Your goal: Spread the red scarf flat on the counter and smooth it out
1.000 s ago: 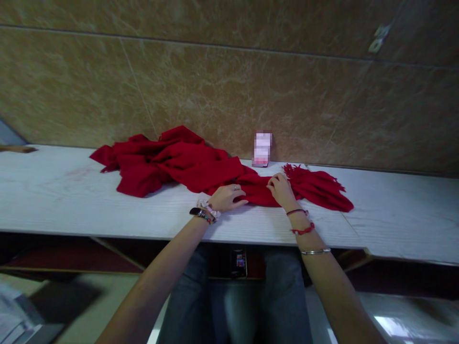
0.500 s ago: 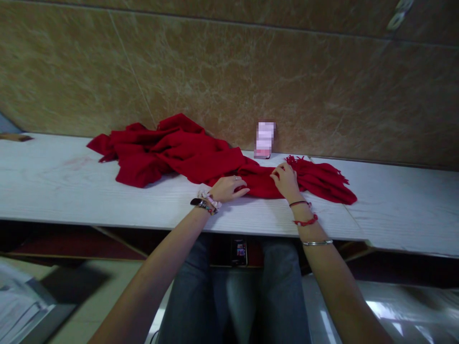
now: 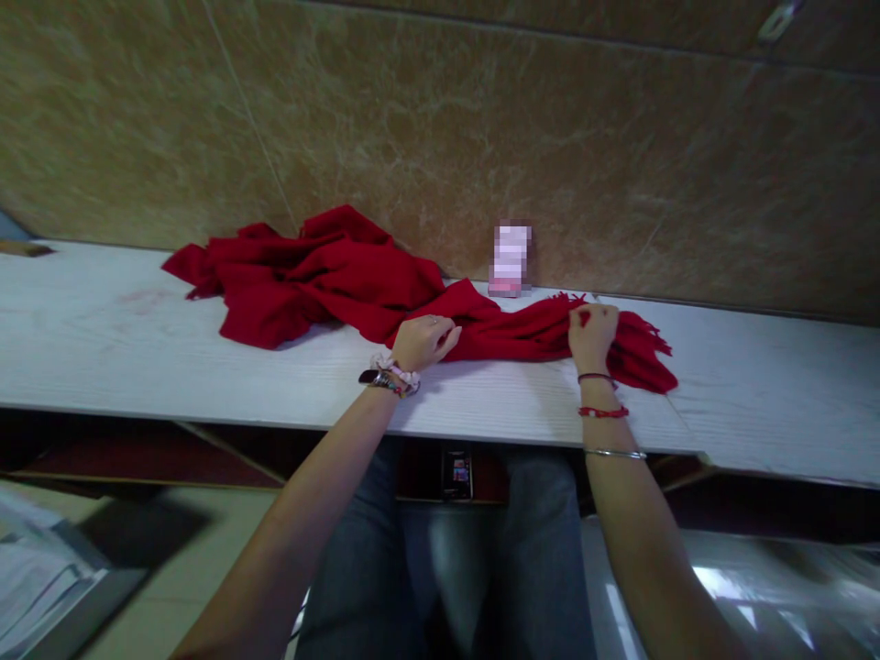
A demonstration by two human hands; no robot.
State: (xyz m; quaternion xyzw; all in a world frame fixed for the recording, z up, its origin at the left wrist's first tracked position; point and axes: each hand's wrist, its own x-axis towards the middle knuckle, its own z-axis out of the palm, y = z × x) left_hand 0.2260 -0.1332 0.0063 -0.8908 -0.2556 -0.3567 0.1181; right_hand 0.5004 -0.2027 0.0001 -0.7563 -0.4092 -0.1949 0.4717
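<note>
A red fringed scarf (image 3: 371, 280) lies bunched along the white tabletop (image 3: 124, 357), its wide crumpled part to the left and its tasselled end to the right. My right hand (image 3: 592, 332) is closed around the narrow part just short of the fringe, which fans out beyond it. At the scarf's middle, my left hand (image 3: 423, 341) has its fingers curled into the cloth at the near edge. The fabric between both hands runs in long gathered folds.
A phone-like card with a blurred front (image 3: 510, 261) leans on the brown marbled wall (image 3: 412, 137) behind the scarf. Another phone (image 3: 457, 475) lies on the shelf below the tabletop. A small brown piece (image 3: 24, 248) sits at the far left.
My right hand has slid right along the scarf toward its fringe and closed into a fist, gathering the cloth narrower. My left hand has shifted slightly left and curled tighter.
</note>
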